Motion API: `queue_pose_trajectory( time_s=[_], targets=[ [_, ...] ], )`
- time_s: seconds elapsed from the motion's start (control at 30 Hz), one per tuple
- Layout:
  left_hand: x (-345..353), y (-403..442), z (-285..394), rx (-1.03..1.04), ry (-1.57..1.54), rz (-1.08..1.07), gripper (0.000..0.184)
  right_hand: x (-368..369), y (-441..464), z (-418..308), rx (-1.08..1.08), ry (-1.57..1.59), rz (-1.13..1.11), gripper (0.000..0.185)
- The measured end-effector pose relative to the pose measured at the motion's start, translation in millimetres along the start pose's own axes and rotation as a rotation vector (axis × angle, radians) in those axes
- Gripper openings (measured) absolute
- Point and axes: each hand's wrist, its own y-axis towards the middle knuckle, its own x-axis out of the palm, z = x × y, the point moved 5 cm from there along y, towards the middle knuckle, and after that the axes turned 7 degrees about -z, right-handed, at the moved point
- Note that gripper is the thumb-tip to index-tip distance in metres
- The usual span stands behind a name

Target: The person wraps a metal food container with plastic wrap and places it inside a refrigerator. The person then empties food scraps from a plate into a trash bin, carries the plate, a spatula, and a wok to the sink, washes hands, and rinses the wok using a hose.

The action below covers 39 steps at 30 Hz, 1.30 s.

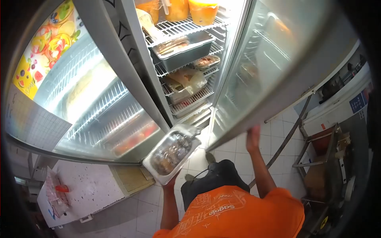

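Note:
My left hand (170, 183) is closed on the near end of a rectangular food container (171, 154), its fingers mostly hidden underneath. Dark brown food shows through the shiny clear plastic over the container, which tilts in front of the fridge opening. Close to the lower outer edge of the open glass fridge door (274, 79) is my right hand (253, 139), fingers stretched upward and slightly blurred. Whether it touches the door I cannot tell for certain.
Wire fridge shelves (186, 27) hold orange-filled tubs (204, 12), a dark bin (184, 45) and bagged food (186, 81). A second glass door (99, 91) stands at left. A white worktop (91, 178) lies lower left, a metal rack (317, 150) at right.

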Motion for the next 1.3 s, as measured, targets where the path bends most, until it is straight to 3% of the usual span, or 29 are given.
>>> queue_pose_trajectory(
  time_s=[0.03, 0.1, 0.17, 0.27, 0.37, 0.4, 0.43, 0.47, 0.5, 0.53, 0.6, 0.67, 0.73, 0.8, 0.83, 0.93, 0.97, 1.0, 1.07, 1.13, 1.17, 1.2, 1.3],
  targets=[
    [26, 12, 6, 0.228, 0.687, -0.162, 0.097, -21, -13, -20, -0.017, 0.037, 0.097, 0.067],
    [76, 40, -11, 0.112, 0.547, -0.321, 0.086, -54, -20, -68, -0.086, 0.126, 0.264, 0.063],
    [126, 80, 30, 0.194, 0.579, -0.22, 0.088, -88, -8, -90, -0.144, 0.181, 0.336, 0.063],
    [199, 144, 60, 0.087, -0.027, -0.054, 0.087, -151, 10, -118, -0.319, -0.019, 0.51, 0.065],
    [283, 203, 73, 0.009, -0.117, -0.023, 0.079, -198, 28, -129, -0.27, 0.079, 0.576, 0.062],
    [313, 218, 64, 0.017, -0.145, 0.003, 0.076, -218, 34, -128, -0.27, 0.085, 0.565, 0.062],
    [346, 231, 40, 0.118, -0.033, 0.191, 0.075, -237, 42, -131, -0.335, 0.011, 0.429, 0.063],
    [371, 251, 67, 0.125, -0.264, 0.237, 0.075, -254, 49, -130, -0.395, -0.059, 0.293, 0.064],
    [395, 267, 64, 0.117, -0.188, 0.269, 0.077, -275, 61, -119, -0.343, 0.298, 0.127, 0.068],
    [417, 281, 55, 0.105, -0.109, 0.3, 0.079, -293, 59, -111, -0.339, 0.311, 0.118, 0.068],
    [486, 306, -23, 0.198, 0.327, 0.708, 0.083, -323, 65, -102, -0.288, 0.302, 0.227, 0.071],
    [523, 335, -46, 0.154, 0.373, 0.768, 0.084, -324, 86, -117, -0.369, 0.236, 0.052, 0.072],
    [540, 358, -61, 0.065, 0.432, 0.819, 0.087, -336, 95, -117, -0.45, 0.176, -0.12, 0.072],
    [547, 384, -55, -0.029, 0.301, 0.649, 0.089, -370, 96, -97, -0.368, 0.515, -0.08, 0.077],
    [546, 394, -55, -0.265, 0.139, 0.63, 0.084, -382, 95, -92, -0.359, 0.53, -0.096, 0.077],
    [565, 435, -121, -0.296, 0.356, 0.599, 0.073, -405, 101, -86, -0.335, 0.399, -0.176, 0.076],
    [539, 434, -53, -0.319, 0.281, 0.55, 0.065, -411, 105, -83, -0.325, 0.403, -0.162, 0.076],
    [536, 443, -47, -0.153, 0.562, 0.663, 0.063, -415, 108, -81, -0.318, 0.407, -0.146, 0.076],
    [522, 466, -49, -0.321, 0.465, 0.578, 0.058, -421, 112, -79, -0.31, 0.387, -0.122, 0.075],
    [517, 491, -80, -0.387, 0.439, 0.354, 0.052, -425, 112, -78, -0.298, 0.374, -0.106, 0.075],
    [515, 495, -85, -0.453, 0.597, 0.42, 0.05, -426, 112, -78, -0.297, 0.367, -0.098, 0.075],
    [515, 509, -90, -0.594, 0.703, 0.114, 0.066, -427, 112, -78, -0.296, 0.366, -0.093, 0.075],
    [510, 536, -93, -0.672, 0.594, 0.146, 0.079, -427, 109, -78, -0.297, 0.338, -0.078, 0.075]
  ],
)
